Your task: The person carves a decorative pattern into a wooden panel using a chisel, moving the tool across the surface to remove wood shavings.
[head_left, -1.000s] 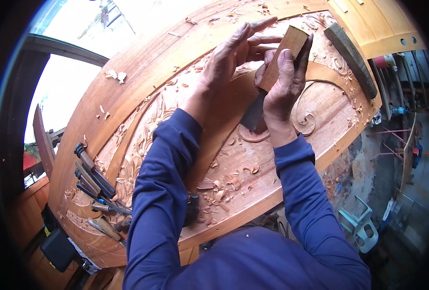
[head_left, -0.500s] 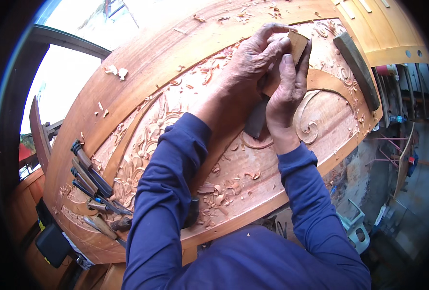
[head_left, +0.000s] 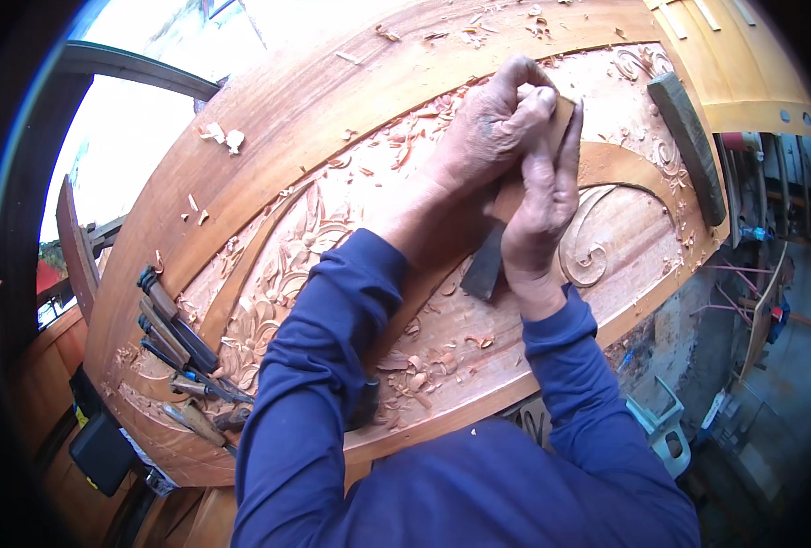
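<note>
A carved wooden panel point(head_left: 606, 247) with scrollwork and leaf relief lies under my arms, strewn with curled shavings. My left hand point(head_left: 497, 123) is curled over the upper end of a light wooden block point(head_left: 561, 119), its fingers bunched against it. My right hand point(head_left: 542, 219) grips the same block from the right, fingers along its side and thumb pointing up, partly hidden by my left hand. Below the block, between my wrists, a dark flat rectangular piece point(head_left: 484, 260) sits over the panel; whether it joins the block I cannot tell.
Several carving tools point(head_left: 172, 329) lie at the panel's left. A weathered wooden bar point(head_left: 684, 142) rests along its right. A yellow slatted wooden piece point(head_left: 734, 55) is at top right, a pale green plastic chair point(head_left: 666, 429) lower right, a black case point(head_left: 99, 452) lower left.
My left hand went from spread fingers beside the block to curled over its top. Both hands appear slightly lower in view, and the whole scene has shifted a little down and right.
</note>
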Tool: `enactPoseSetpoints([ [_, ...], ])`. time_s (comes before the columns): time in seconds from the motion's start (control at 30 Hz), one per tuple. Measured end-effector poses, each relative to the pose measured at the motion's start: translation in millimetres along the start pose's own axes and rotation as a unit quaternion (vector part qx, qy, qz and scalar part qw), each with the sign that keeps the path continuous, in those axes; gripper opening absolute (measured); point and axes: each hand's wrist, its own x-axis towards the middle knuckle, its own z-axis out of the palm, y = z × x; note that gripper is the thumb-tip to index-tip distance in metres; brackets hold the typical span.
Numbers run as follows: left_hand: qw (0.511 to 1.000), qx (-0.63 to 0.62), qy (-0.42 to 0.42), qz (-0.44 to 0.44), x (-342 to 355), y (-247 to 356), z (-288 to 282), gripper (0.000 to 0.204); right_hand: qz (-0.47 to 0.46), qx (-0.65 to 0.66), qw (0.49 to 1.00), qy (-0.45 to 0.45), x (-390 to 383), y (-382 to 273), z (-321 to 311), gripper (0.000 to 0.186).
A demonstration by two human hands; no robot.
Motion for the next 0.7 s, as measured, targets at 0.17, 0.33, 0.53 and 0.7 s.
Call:
enactPoseSetpoints([
  [0.17,0.984,-0.171,0.035,0.037,-1,14,10,0.035,0.043,0.044,0.997,0.042,20,-12,3,0.068],
  [0.33,0.962,-0.263,0.018,0.074,1,16,10,0.03,-0.001,0.018,1.0,0.009,15,-6,8,0.072],
  [0.53,0.964,-0.212,0.141,0.074,10,11,-3,0.021,-0.031,0.04,0.995,-0.082,24,7,14,0.067],
  [0.7,0.97,-0.151,0.159,0.105,-1,11,-23,0.019,0.021,0.106,0.986,-0.124,13,10,12,0.067],
])
